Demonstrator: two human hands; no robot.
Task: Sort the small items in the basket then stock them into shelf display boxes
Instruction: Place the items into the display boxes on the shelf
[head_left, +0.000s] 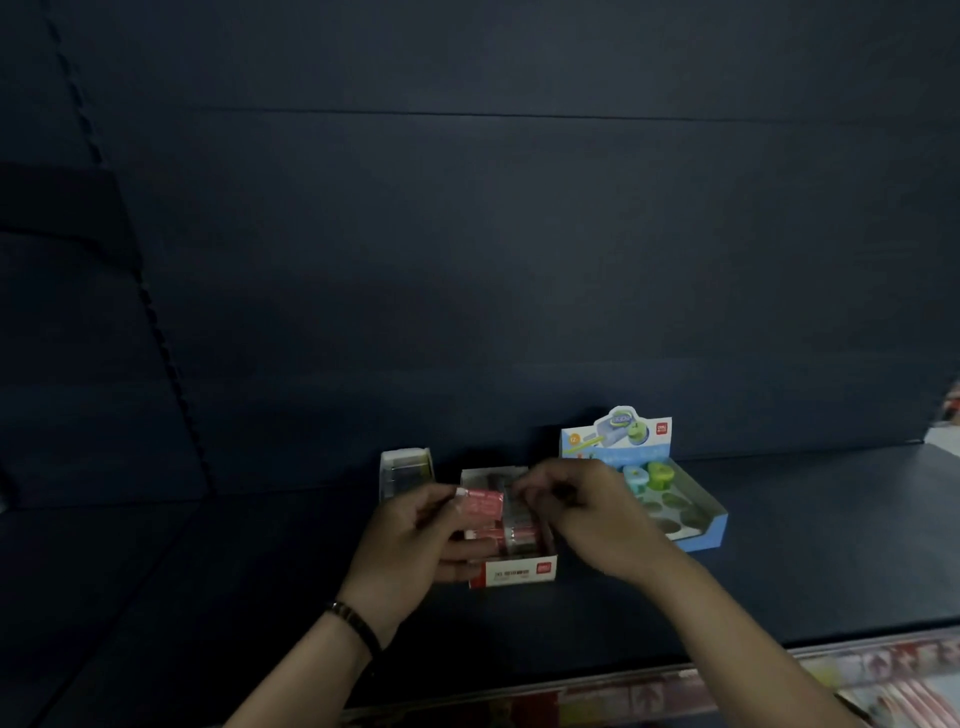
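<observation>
Gripping a pink pack (483, 503) with the left hand (415, 535), fingers (439, 500) curled round it, just above the red-and-white display box (519, 570) on the dark shelf (805, 545). Hovering over that box with the right hand (589, 514), fingers bent; cannot tell whether holding anything.

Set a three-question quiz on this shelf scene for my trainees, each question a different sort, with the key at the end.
1. True or false: the left hand holds a pink packet.
2. Fill in: the blue box stands to the ___ of the red-and-white box.
3. The right hand reaches over: A the red-and-white box; B a wire basket; C a keyboard.
Key: 1 true; 2 right; 3 A.
</observation>
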